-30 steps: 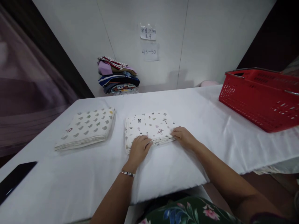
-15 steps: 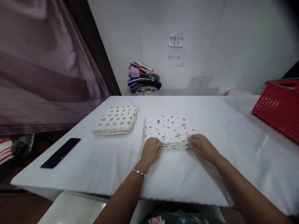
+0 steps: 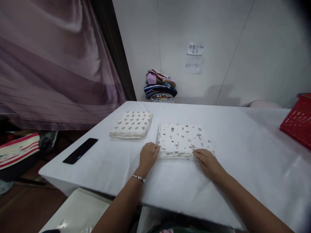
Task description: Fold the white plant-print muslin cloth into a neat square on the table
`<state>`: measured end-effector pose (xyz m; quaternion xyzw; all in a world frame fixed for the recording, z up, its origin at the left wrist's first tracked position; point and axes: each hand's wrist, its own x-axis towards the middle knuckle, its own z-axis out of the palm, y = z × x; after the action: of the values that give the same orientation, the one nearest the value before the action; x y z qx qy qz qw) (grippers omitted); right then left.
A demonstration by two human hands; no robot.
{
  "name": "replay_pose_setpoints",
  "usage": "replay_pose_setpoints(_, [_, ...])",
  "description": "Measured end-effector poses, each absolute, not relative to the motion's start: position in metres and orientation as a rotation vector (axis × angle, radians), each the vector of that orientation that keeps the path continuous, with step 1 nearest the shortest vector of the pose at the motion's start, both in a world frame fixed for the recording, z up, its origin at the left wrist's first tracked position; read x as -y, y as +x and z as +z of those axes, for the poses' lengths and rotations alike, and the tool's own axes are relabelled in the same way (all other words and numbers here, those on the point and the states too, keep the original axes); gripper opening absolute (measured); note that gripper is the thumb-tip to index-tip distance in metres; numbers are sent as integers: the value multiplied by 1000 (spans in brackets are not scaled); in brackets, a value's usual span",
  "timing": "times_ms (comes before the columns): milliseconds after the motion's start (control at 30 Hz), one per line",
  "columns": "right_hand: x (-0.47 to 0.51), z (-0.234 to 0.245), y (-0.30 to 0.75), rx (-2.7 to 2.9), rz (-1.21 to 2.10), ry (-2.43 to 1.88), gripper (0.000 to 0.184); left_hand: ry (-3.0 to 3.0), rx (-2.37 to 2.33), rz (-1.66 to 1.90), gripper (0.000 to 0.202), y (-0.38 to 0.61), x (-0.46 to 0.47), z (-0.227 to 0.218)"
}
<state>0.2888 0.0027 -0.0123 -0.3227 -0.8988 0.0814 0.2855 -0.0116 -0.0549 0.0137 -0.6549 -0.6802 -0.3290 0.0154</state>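
A folded white cloth with small palm trees and animals [image 3: 182, 137] lies flat on the white-covered table [image 3: 114, 168]. Its front-left corner is pinched by my left hand [image 3: 148, 157], which has a bracelet at the wrist. Along the front edge, right of the middle, my right hand [image 3: 207, 161] grips the layers with its fingertips on top; the thumb is mostly hidden. To the left lies another folded white cloth with rows of grey and a few coloured motifs [image 3: 132, 124], touched by neither hand.
A black phone-like slab [image 3: 80, 150] lies near the left table edge. A red plastic basket [image 3: 297, 123] stands at the far right. Behind the table is a stack of folded fabrics [image 3: 160, 87] against the wall. A mauve curtain [image 3: 60, 64] hangs at left.
My left hand has shifted left along the front edge to the cloth's corner. My right hand has moved inward from the right corner. The camera has turned left, so everything appears further right.
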Motion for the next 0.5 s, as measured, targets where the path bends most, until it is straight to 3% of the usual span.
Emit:
replay_pose_setpoints(167, [-1, -13, 285, 2381, 188, -859, 36, -1817, 2443, -1261, 22, -21, 29, 24])
replay_pose_setpoints(500, [0, -19, 284, 2393, 75, -840, 38, -1716, 2840, -1000, 26, -12, -12, 20])
